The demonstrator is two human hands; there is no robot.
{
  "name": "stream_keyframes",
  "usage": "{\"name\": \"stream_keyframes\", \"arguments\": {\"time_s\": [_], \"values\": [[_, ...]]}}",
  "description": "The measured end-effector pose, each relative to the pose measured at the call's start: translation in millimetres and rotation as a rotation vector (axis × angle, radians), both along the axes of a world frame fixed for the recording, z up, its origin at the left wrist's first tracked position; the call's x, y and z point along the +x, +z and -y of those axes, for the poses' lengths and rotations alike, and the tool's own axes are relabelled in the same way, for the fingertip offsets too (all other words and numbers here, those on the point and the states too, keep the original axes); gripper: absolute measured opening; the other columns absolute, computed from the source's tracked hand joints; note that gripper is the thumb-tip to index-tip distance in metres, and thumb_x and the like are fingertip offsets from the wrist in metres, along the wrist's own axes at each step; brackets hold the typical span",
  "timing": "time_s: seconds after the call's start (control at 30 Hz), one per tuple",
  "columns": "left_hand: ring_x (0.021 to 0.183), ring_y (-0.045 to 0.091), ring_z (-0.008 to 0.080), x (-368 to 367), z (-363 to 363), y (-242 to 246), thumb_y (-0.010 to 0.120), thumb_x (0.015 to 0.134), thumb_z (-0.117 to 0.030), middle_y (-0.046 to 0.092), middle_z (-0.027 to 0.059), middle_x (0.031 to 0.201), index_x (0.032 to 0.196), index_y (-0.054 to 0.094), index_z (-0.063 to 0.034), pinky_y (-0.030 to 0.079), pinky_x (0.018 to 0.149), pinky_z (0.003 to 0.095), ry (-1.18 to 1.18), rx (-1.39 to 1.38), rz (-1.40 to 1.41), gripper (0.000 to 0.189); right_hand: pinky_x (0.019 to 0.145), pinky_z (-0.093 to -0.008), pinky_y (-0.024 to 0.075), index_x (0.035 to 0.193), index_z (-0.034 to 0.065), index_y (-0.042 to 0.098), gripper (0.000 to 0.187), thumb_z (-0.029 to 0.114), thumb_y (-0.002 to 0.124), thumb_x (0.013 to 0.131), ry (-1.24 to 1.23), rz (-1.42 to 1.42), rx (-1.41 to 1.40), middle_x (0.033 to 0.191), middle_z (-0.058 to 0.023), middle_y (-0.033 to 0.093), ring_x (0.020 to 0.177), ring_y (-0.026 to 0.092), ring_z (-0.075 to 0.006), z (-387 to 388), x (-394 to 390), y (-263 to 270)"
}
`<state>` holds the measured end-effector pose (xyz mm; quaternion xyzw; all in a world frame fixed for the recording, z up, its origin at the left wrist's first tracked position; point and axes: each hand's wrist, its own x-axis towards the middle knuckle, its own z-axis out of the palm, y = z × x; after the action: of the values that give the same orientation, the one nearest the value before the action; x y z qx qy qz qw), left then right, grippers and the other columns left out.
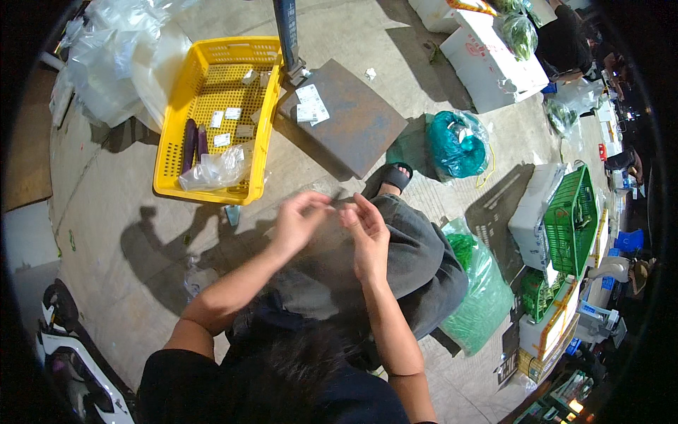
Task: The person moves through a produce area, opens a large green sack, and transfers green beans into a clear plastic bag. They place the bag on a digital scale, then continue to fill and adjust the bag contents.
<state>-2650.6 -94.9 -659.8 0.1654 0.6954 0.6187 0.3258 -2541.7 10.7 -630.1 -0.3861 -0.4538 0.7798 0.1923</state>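
My left hand (302, 217) and my right hand (366, 225) are raised close together above my lap, fingers curled towards each other. A blur lies between the fingertips, so I cannot tell whether they pinch something thin. Beyond my left hand stands a yellow plastic crate (271, 114). Inside it lie two purple eggplants (189, 144), crumpled clear plastic bags (217, 170) and several printed labels (232, 113). Ahead of my hands is a rusty metal scale platform (356, 124) with white label sheets (312, 104) on its left corner.
A dark post (287, 34) rises behind the platform. Large clear plastic bags (106, 69) are heaped at left. On the right are a teal bag bundle (456, 146), a green net bag (479, 302), white foam boxes (492, 63) and a green basket (569, 228). A white vehicle part (79, 365) is lower left.
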Motion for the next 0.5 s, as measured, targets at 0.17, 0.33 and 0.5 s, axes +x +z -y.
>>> {"name": "stream_keyframes", "arguments": {"time_s": [0.17,0.33,0.5], "values": [[0.089,0.066,0.017,-138.1,81.5,-104.0,0.065,0.089,-0.009,0.072,0.0107,0.098,0.103,0.071,-0.0017,0.05,0.082,0.0306,0.446,-0.288,-0.416,0.017,0.093,-0.0286,0.0477,0.136,-0.0003,0.045,0.049,0.002,0.063,0.09,0.06,-0.08,0.044,0.12,-0.0084,0.056,0.108,0.059,-0.0186,-21.1,10.7,19.9],[0.104,0.064,0.0297,-269.1,151.4,-203.8,0.072,0.084,-0.03,0.066,0.0188,0.114,0.119,0.062,0.0021,0.048,0.091,0.0374,0.498,-0.815,-0.412,0.049,0.088,-0.0297,0.05,0.131,-0.0025,0.048,0.043,0.0,0.061,0.089,-0.078,-0.039,0.128,0.11,-0.0106,0.06,0.1,0.062,-0.0187,-66.2,33.0,34.3],[0.105,0.063,0.0283,-346.9,170.8,-166.2,0.071,0.083,-0.024,0.066,0.0189,0.114,0.116,0.062,0.0017,0.049,0.091,0.0369,0.767,-0.616,-0.462,0.043,0.072,-0.0246,0.0488,0.119,-0.0045,0.054,0.027,0.001,0.058,0.092,-0.244,-0.055,0.056,0.097,-0.0086,0.059,0.083,0.056,-0.0136,-98.5,46.0,28.0]]}}
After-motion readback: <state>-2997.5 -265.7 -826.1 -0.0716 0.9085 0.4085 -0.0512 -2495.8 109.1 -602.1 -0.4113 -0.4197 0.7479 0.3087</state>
